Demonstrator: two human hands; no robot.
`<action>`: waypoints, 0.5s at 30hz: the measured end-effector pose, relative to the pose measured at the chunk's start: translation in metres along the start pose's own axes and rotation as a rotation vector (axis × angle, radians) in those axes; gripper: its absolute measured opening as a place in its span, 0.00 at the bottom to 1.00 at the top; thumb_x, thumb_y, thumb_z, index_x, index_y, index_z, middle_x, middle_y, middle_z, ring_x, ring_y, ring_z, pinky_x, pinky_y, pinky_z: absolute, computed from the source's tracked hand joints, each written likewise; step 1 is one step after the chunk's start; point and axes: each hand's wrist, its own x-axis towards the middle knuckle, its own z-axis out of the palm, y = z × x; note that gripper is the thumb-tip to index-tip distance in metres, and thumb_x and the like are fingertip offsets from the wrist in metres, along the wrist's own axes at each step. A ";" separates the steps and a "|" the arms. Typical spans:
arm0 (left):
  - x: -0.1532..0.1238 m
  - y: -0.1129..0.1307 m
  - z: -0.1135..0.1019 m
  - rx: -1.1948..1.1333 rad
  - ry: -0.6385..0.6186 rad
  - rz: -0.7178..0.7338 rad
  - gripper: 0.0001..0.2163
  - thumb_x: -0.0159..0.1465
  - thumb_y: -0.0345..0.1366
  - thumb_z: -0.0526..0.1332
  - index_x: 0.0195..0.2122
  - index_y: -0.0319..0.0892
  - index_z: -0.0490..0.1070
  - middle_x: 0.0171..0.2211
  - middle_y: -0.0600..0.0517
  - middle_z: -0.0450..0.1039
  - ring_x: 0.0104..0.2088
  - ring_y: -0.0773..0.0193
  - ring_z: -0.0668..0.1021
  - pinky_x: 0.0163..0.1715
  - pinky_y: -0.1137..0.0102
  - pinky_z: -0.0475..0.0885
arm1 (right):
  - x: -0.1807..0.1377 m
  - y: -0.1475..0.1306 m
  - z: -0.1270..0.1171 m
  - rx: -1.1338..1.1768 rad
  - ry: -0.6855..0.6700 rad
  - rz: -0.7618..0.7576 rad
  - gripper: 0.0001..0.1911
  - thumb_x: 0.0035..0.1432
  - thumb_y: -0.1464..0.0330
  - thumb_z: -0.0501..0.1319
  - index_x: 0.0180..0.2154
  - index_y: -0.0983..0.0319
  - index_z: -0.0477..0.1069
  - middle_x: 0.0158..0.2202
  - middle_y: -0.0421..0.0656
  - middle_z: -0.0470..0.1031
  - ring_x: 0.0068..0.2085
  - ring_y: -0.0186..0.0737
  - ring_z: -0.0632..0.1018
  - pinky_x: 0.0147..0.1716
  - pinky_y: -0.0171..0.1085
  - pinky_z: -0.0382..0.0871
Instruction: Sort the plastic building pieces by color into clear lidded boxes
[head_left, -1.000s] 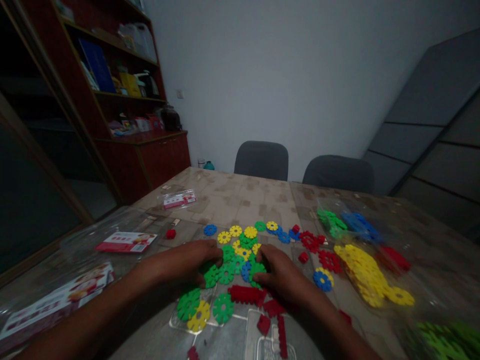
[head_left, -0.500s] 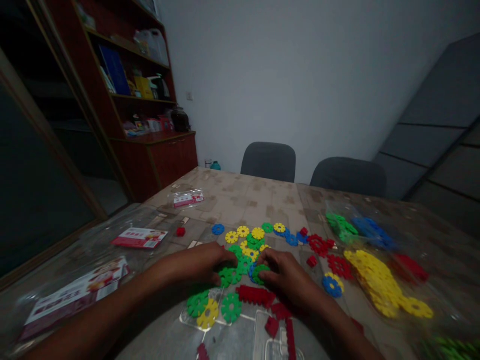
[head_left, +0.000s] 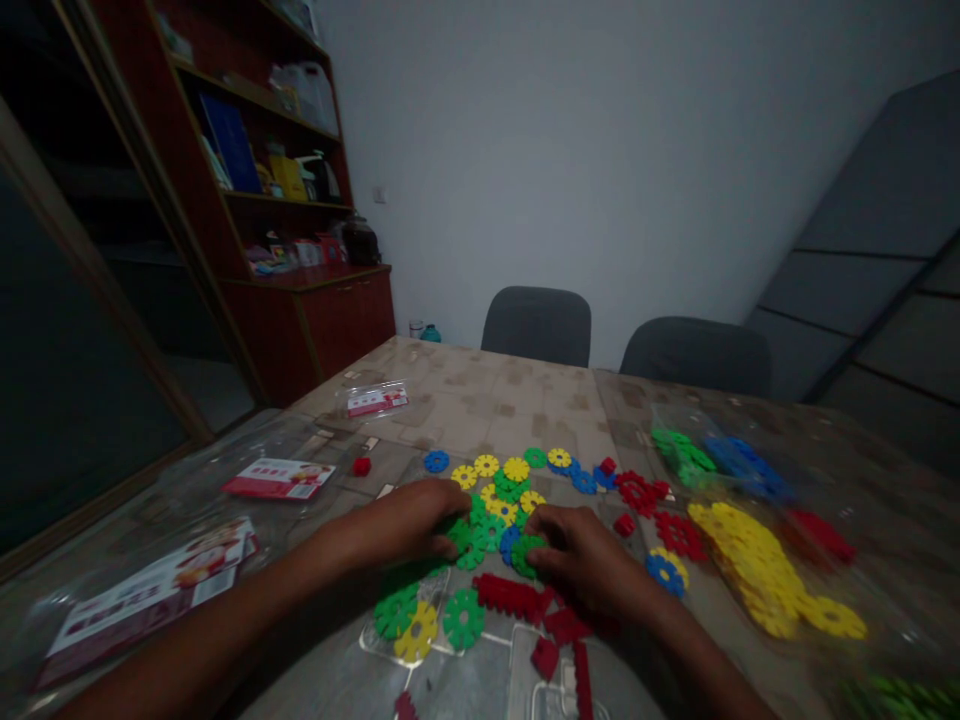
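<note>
White and magenta are shown by a printed card (head_left: 150, 600) in clear packaging, well to the left of the red toothed bar (head_left: 513, 597), with its long edge slanted away toward the right. Left of the bar and beyond it, a small red block (head_left: 362, 466) is set on the patterned worktop (head_left: 465, 390). Left of the bar and slightly nearer, a yellow disc (head_left: 415, 632) is laid flat. Just beyond the bar's left end, the left hand (head_left: 421, 515) is placed at a cluster of green discs (head_left: 471, 548); its thumb and forefinger are parted around the pieces, but whether any is clamped cannot be told. The cluster is partly covered by that hand, so its long axis cannot be made out; the exposed faces are turned upward. The bar itself is stretched nearly left to right, its teeth pointed to the near side. Beyond the bar's right half, a notched green disc (head_left: 528, 557) is pinched at its right rim by the fingers of the right hand (head_left: 579, 550), its round face turned up. Well right of the bar, yellow discs (head_left: 750, 565) are piled lengthwise from far left to near right.
</note>
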 end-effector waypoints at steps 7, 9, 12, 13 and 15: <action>0.012 0.006 0.018 -0.415 -0.014 -0.016 0.12 0.62 0.47 0.60 0.36 0.43 0.67 0.25 0.56 0.70 0.26 0.61 0.77 0.28 0.68 0.73 | 0.000 -0.009 0.009 0.255 0.037 -0.036 0.07 0.57 0.64 0.63 0.34 0.60 0.68 0.28 0.36 0.67 0.31 0.35 0.69 0.31 0.35 0.62; 0.012 0.009 0.023 -0.513 -0.029 -0.021 0.17 0.58 0.51 0.63 0.36 0.43 0.65 0.25 0.57 0.71 0.25 0.61 0.78 0.27 0.68 0.74 | 0.000 -0.010 0.015 0.393 0.017 -0.014 0.09 0.57 0.62 0.64 0.35 0.60 0.67 0.29 0.36 0.68 0.30 0.36 0.70 0.30 0.35 0.64; 0.013 0.009 0.029 -0.635 -0.014 -0.041 0.20 0.53 0.52 0.68 0.34 0.44 0.62 0.23 0.58 0.71 0.24 0.62 0.78 0.25 0.69 0.73 | 0.000 -0.009 0.024 0.543 -0.008 0.017 0.13 0.56 0.61 0.66 0.36 0.59 0.65 0.31 0.35 0.69 0.30 0.35 0.73 0.30 0.34 0.67; 0.013 0.008 0.031 -0.656 -0.004 -0.048 0.20 0.52 0.50 0.69 0.33 0.44 0.62 0.22 0.58 0.70 0.23 0.63 0.77 0.24 0.70 0.71 | 0.000 -0.008 0.026 0.569 -0.005 0.023 0.13 0.56 0.61 0.66 0.36 0.58 0.64 0.31 0.35 0.68 0.29 0.34 0.73 0.29 0.34 0.67; 0.015 0.006 0.034 -0.659 0.019 -0.060 0.19 0.51 0.48 0.71 0.31 0.44 0.63 0.20 0.59 0.69 0.21 0.64 0.75 0.22 0.72 0.68 | 0.001 -0.007 0.029 0.587 -0.004 0.033 0.15 0.55 0.60 0.67 0.37 0.58 0.63 0.31 0.33 0.68 0.27 0.32 0.73 0.27 0.33 0.66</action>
